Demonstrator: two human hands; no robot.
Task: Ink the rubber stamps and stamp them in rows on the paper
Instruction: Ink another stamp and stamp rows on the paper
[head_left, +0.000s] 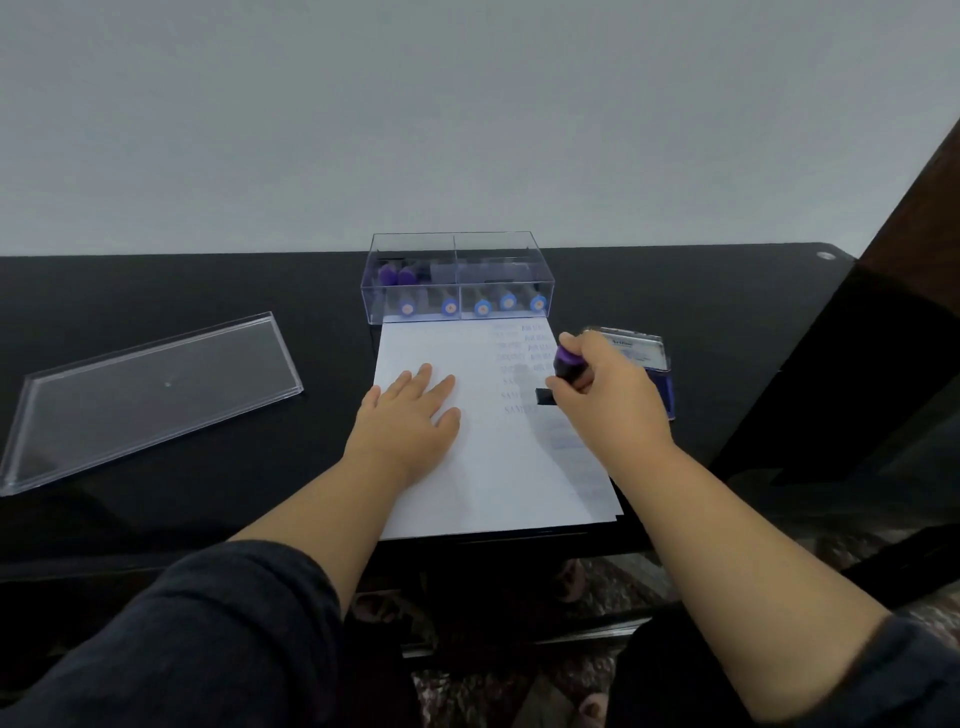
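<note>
A white paper sheet (483, 467) lies on the black table, with rows of faint stamped words near its upper right. My left hand (410, 415) rests flat on the sheet's left part, fingers straight. My right hand (608, 395) grips a purple-handled rubber stamp (567, 366), whose black base sits low over the paper's right side beside the printed rows. An ink pad (649, 358) with its lid up lies just right of the paper, partly hidden behind my right hand.
A clear plastic box (457, 260) with several more stamps stands at the paper's far edge. Its clear lid (150, 395) lies on the table to the left. A dark wooden post (893, 312) rises on the right. The table's front edge runs below the paper.
</note>
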